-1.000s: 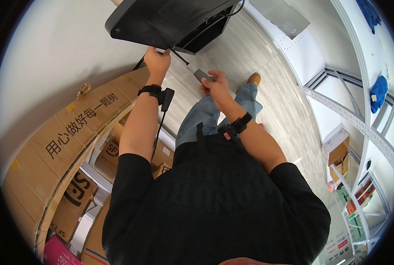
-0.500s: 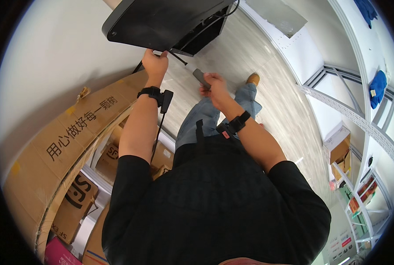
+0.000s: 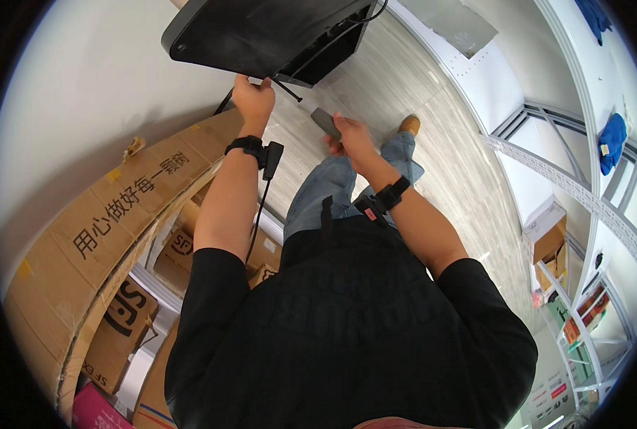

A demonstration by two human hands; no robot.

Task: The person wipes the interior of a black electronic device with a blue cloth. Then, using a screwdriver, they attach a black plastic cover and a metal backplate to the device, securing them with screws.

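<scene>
A large black panel-like unit (image 3: 261, 36) with a cable along its side fills the top of the view. A thin black rod (image 3: 287, 91) juts from its lower edge and has a small knob at its end. My left hand (image 3: 254, 100) is closed at that edge, beside the rod's base; what its fingers grip is hidden. My right hand (image 3: 354, 143) is closed around a grey-handled tool (image 3: 325, 123), held at a slant. The tool's pale, blurred front end is close to the rod's knob; whether they touch, I cannot tell.
On the left stands a long cardboard sheet (image 3: 118, 200) along the wall, with cardboard boxes (image 3: 122, 325) behind it. White metal shelving (image 3: 547, 161) runs along the right and holds a blue cloth item (image 3: 610, 144) and an open carton (image 3: 549, 239). Pale wood-look floor (image 3: 454, 157) lies between.
My right hand has moved slightly up with the grey-handled tool, bringing its front end nearer the rod's knob. My left hand and the black unit have shifted only a little.
</scene>
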